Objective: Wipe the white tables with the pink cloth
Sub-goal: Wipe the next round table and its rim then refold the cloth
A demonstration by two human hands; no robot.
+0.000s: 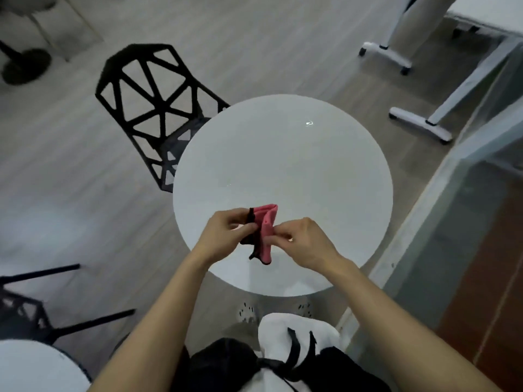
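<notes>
Pinch grip of left hand point(223, 236) and right hand point(305, 244) on the pink cloth point(267, 230), over the white table point(283, 165).

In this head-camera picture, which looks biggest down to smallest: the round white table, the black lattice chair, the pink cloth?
1. round white table, largest.
2. black lattice chair, smaller here, though farther off and partly hidden by the table.
3. pink cloth, smallest, pinched by left hand and right hand.
</notes>
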